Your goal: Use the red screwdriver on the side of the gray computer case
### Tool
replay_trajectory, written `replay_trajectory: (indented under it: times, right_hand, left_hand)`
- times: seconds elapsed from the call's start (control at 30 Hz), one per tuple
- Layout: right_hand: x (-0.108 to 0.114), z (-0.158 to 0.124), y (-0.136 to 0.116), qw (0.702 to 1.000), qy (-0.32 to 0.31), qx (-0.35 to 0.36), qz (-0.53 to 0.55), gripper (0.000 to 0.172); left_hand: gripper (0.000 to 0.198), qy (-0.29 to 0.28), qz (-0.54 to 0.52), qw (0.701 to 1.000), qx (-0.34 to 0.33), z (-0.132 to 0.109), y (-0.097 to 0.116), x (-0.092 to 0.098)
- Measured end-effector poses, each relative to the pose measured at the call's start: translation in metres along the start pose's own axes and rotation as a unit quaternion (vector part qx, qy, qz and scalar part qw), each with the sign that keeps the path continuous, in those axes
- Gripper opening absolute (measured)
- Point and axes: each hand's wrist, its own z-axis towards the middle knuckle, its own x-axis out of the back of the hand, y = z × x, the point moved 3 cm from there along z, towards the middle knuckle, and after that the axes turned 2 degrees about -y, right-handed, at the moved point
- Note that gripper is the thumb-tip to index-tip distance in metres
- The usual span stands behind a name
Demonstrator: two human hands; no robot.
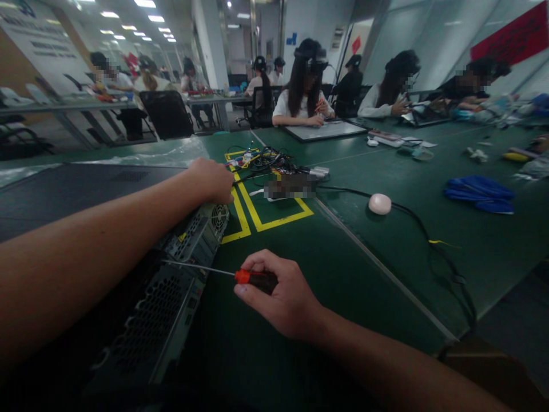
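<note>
A black computer case (64, 194) lies flat on the green table (334, 257), its vented rear panel (171, 286) facing right. My left hand (212, 180) rests curled over the case's far top corner, above the rear fan grille (219, 216). My right hand (278, 294) is closed on a screwdriver (240, 276) with a red-and-black handle. Its thin shaft points left, and the tip meets the rear panel near the middle.
Yellow tape lines (257, 214) mark the table beyond the case, with tangled cables (270, 160) behind them. A white round device (380, 203) on a black cord and blue gloves (480, 193) lie to the right. Several people work at the table's far side.
</note>
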Motion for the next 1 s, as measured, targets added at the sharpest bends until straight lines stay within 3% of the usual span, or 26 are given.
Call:
replay_trajectory:
  times: [0.33,0.47,0.57,0.67,0.8,1.0]
  right_hand:
    - [0.0032,-0.0001,-0.0033,0.999,0.034,0.012,-0.026,0.016]
    - [0.0022,0.0005,-0.0033,0.999,0.012,0.018,-0.049,0.023]
    - [0.0007,-0.0005,-0.0021,1.000,0.001,0.007,-0.028,0.017]
    - [0.0009,-0.0013,-0.0018,1.000,0.011,-0.004,-0.024,0.026]
    - [0.0010,-0.0005,-0.0034,1.000,0.003,0.010,-0.020,0.016]
    - [0.0011,0.0004,-0.0039,1.000,0.000,0.014,-0.013,0.015]
  left_hand:
    - [0.060,-0.009,0.027,1.000,-0.002,-0.0004,0.0010,-0.0002]
    - [0.056,-0.004,0.002,1.000,-0.001,0.0022,-0.0009,-0.0018]
    - [0.055,-0.003,0.003,1.000,-0.006,0.0042,-0.0020,-0.0031]
    - [0.057,-0.006,0.015,1.000,-0.006,0.0036,-0.0014,-0.0030]
    - [0.060,-0.004,0.017,1.000,-0.002,-0.0001,0.0012,-0.0002]
    - [0.060,-0.009,0.003,1.000,0.003,-0.0015,0.0014,0.0009]
